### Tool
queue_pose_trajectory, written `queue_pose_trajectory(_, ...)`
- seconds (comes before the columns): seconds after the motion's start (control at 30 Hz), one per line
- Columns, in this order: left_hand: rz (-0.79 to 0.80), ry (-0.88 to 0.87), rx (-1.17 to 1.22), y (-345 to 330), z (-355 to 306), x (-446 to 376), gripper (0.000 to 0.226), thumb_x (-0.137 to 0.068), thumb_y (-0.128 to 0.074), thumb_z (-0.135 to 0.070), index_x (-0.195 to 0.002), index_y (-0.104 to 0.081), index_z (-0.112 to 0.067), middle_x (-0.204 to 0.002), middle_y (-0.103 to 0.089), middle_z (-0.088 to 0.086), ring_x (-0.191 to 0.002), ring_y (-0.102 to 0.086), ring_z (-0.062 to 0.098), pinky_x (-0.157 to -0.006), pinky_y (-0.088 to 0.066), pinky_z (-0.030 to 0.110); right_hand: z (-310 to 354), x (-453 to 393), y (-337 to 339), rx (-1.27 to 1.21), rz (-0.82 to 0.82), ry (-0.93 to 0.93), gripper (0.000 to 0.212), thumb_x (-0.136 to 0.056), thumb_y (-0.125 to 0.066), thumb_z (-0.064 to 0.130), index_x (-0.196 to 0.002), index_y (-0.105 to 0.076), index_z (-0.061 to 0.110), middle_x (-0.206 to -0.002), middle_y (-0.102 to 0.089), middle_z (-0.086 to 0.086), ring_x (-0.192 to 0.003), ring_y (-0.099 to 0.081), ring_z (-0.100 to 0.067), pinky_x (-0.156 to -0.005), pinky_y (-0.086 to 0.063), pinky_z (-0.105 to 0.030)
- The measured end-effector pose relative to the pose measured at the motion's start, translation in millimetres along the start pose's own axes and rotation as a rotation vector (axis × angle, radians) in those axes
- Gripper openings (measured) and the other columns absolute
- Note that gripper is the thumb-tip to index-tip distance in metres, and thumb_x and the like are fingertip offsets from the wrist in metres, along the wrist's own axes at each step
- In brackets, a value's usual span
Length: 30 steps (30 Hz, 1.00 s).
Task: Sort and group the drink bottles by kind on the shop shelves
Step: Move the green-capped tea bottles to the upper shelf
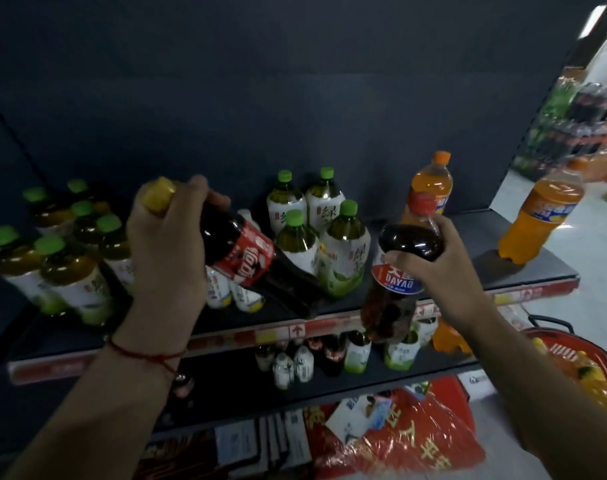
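Cola bottle (239,251) tilts in your left hand (167,244), gripped near its cap; your right hand (433,268) clamps the Dayao bottle (395,282) off the shelf (523,271) front edge — either could topple the green tea bottles (343,251).

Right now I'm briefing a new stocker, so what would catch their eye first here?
Both hands hold dark soda bottles in front of the top shelf: the left hand tilts a yellow-capped cola bottle, and the right hand grips a Dayao bottle. Behind them stand green-capped tea bottles, with two orange soda bottles at the shelf's right end.
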<state>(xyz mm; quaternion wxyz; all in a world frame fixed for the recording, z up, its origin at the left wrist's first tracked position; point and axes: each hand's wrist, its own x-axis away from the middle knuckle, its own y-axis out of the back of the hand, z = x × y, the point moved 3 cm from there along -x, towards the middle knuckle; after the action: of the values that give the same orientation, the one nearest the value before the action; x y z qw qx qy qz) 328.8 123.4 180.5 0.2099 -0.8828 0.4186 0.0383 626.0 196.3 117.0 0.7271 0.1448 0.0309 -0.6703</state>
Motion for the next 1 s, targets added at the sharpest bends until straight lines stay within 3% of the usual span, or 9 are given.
queue_pose_trajectory(0.13, 0.034, 0.147, -0.052, 41.0, 33.2, 46.3, 0.014, -0.089, -0.071, -0.029, -0.082, -0.065, -0.019, -0.085, -0.071, 0.007, -0.081, -0.07, 0.026, -0.079, -0.058, 0.049, -16.3, 50.4, -25.1, -0.066, 0.021, -0.151, 0.056, -0.074, -0.08, 0.014, -0.122, -0.053, 0.028, -0.112, -0.066, 0.002, -0.097, -0.067, -0.014, -0.073, -0.055, -0.026)
queue_pose_trajectory(0.23, 0.024, 0.232, -0.178, 74.7, 62.0, 72.3, 0.025, -0.093, -0.066, -0.036, -0.096, -0.062, -0.011, -0.088, -0.069, 0.009, -0.077, -0.068, 0.025, -0.063, -0.057, 0.042, -44.6, 88.4, -46.0, -0.013, 0.048, -0.234, 0.059, -0.073, -0.081, 0.018, -0.122, -0.052, 0.031, -0.114, -0.064, 0.007, -0.103, -0.063, -0.012, -0.085, -0.053, -0.035)
queue_pose_trajectory(0.3, 0.031, 0.265, -0.228, 97.6, 86.7, 89.9, 0.029, -0.093, -0.065, -0.038, -0.097, -0.058, -0.01, -0.089, -0.063, 0.011, -0.081, -0.065, 0.027, -0.07, -0.052, 0.043, -64.2, 111.0, -59.5, -0.003, 0.085, -0.281, 0.059, -0.072, -0.082, 0.012, -0.119, -0.053, 0.031, -0.112, -0.064, 0.007, -0.103, -0.062, -0.012, -0.083, -0.054, -0.034)
queue_pose_trajectory(0.4, 0.069, 0.373, -0.298, 122.2, 118.8, 114.7, 0.029, -0.093, -0.065, -0.039, -0.102, -0.053, -0.014, -0.093, -0.057, 0.008, -0.09, -0.06, 0.028, -0.082, -0.05, 0.045, -89.6, 138.5, -72.6, 0.005, 0.113, -0.353, 0.064, -0.069, -0.083, 0.01, -0.12, -0.05, 0.031, -0.11, -0.063, 0.008, -0.099, -0.062, -0.007, -0.073, -0.048, -0.021)
queue_pose_trajectory(0.53, 0.11, 0.482, -0.34, 139.5, 157.1, 136.8, 0.009, -0.101, -0.056, -0.022, -0.103, -0.049, -0.016, -0.096, -0.053, 0.005, -0.088, -0.054, 0.019, -0.076, -0.047, 0.022, -131.4, 158.6, -81.3, 0.01, 0.163, -0.443, 0.07, -0.067, -0.084, 0.013, -0.124, -0.047, 0.031, -0.112, -0.063, 0.006, -0.102, -0.062, -0.011, -0.074, -0.05, -0.023)
queue_pose_trajectory(0.7, 0.135, 0.405, -0.445, 147.8, 227.3, 135.0, 0.012, -0.101, -0.054, -0.014, -0.094, -0.047, -0.019, -0.086, -0.049, 0.002, -0.072, -0.051, 0.005, -0.061, -0.045, 0.009, -194.3, 154.3, -89.0, 0.048, 0.185, -0.429, 0.075, -0.067, -0.084, 0.013, -0.129, -0.045, 0.028, -0.114, -0.062, 0.005, -0.102, -0.062, -0.01, -0.071, -0.052, -0.021)
queue_pose_trajectory(0.87, 0.177, 0.268, -0.528, 143.9, 325.2, 135.7, 0.016, -0.099, -0.057, -0.015, -0.091, -0.043, -0.019, -0.082, -0.044, 0.001, -0.061, -0.043, 0.004, -0.06, -0.043, 0.014, -276.1, 141.1, -89.7, 0.013, 0.136, -0.355, 0.073, -0.063, -0.084, 0.017, -0.123, -0.047, 0.035, -0.113, -0.061, 0.008, -0.1, -0.063, -0.01, -0.061, -0.054, -0.019)
queue_pose_trajectory(1.0, 0.172, 0.241, -0.474, 125.0, 396.2, 131.3, 0.014, -0.1, -0.056, -0.024, -0.095, -0.043, -0.028, -0.084, -0.05, -0.005, -0.064, -0.052, -0.006, -0.063, -0.044, 0.015, -335.0, 127.4, -82.7, -0.028, 0.065, -0.325, 0.07, -0.052, -0.083, 0.029, -0.11, -0.05, 0.05, -0.107, -0.064, 0.017, -0.098, -0.062, -0.004, -0.075, -0.052, -0.026)
